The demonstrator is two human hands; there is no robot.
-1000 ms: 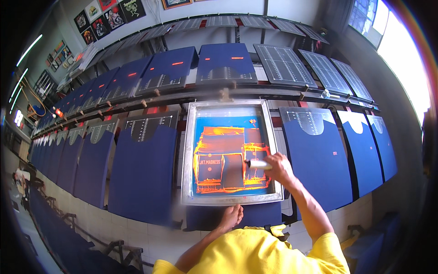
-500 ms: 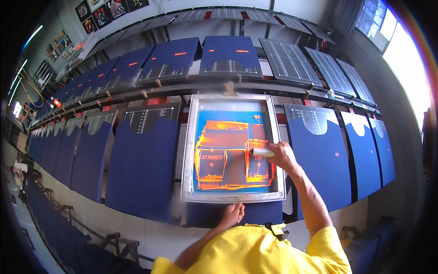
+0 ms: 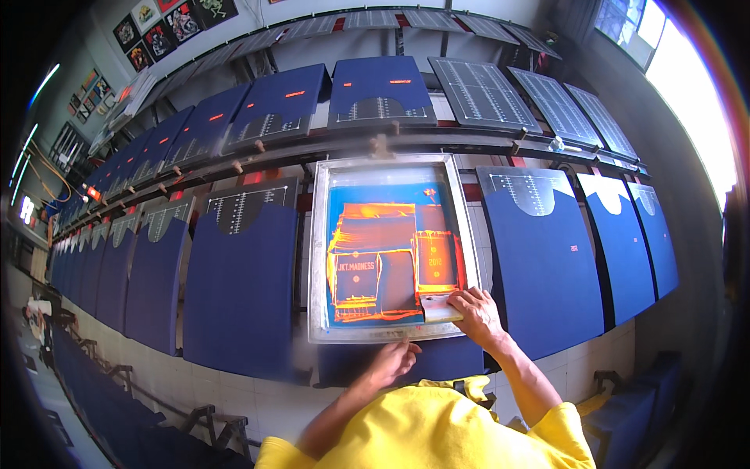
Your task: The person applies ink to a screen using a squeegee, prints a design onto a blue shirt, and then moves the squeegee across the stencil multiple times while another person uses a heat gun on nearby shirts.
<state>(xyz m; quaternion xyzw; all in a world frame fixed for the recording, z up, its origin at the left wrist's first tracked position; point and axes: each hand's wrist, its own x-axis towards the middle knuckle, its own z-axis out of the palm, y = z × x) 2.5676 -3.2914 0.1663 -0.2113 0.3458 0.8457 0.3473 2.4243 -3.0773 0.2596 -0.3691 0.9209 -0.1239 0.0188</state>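
Observation:
A silver-framed printing screen [image 3: 319, 258] lies over a navy panel, its mesh streaked with bright orange ink [image 3: 379, 223]. My right hand [image 3: 478, 315] is closed on a short squeegee [image 3: 442, 309], which rests on the mesh near the screen's near right corner. Just above the squeegee is a small inked rectangle with a stencil design. My left hand [image 3: 394, 362] is beside the middle of the screen's near edge, its fingers loosely bent and slightly apart, holding nothing that I can see. Below the screen, part of the navy panel [image 3: 449, 358] shows.
Navy fabric panels lie on sloping boards to the left [image 3: 238, 289] and right [image 3: 543, 266] of the screen. Beyond a long rail [image 3: 320, 144] stands another row, some with small orange prints [image 3: 380, 76], others bare metal boards [image 3: 484, 94].
My right hand has drawn the squeegee toward me, from the middle of the small right-hand rectangle to its near end. My left hand's fingers have loosened from a tighter curl. The view has shifted slightly.

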